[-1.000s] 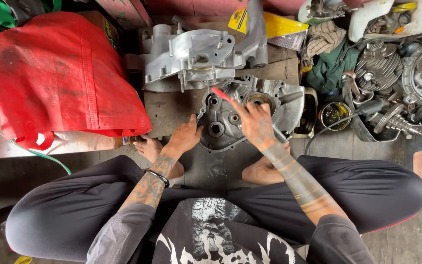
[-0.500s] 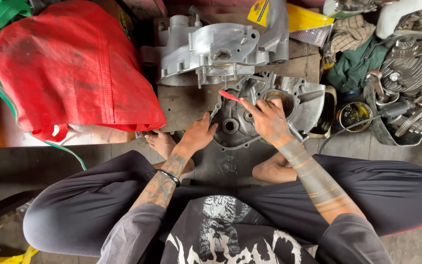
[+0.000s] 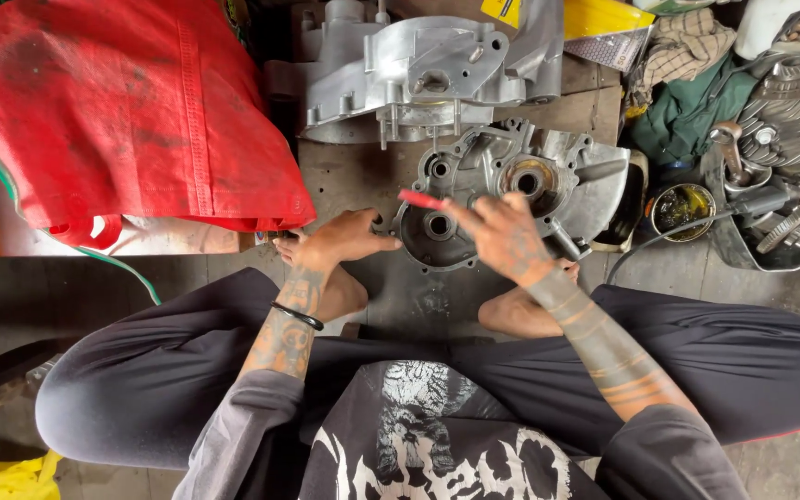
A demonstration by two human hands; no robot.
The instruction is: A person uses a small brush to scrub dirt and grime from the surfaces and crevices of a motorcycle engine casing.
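Observation:
A grey metal engine case half (image 3: 502,190) lies flat on the floor in front of my crossed legs. My left hand (image 3: 340,239) rests at its left rim, fingertips touching the edge. Over the near part of the case, my right hand (image 3: 504,236) grips a small red-handled tool (image 3: 421,199) that points left above the case. A second, larger silver case half (image 3: 414,69) stands just behind the first.
A red cloth bag (image 3: 131,120) lies at the left. At the right sit a finned cylinder head (image 3: 793,102), gears, a small tin (image 3: 682,206) of yellowish liquid and rags. My bare feet (image 3: 520,310) rest beside the case.
The view has shifted, so everything sits lower and more to the right in frame. My right hand has drawn back slightly toward me with the red tool; the left hand stays at the case rim.

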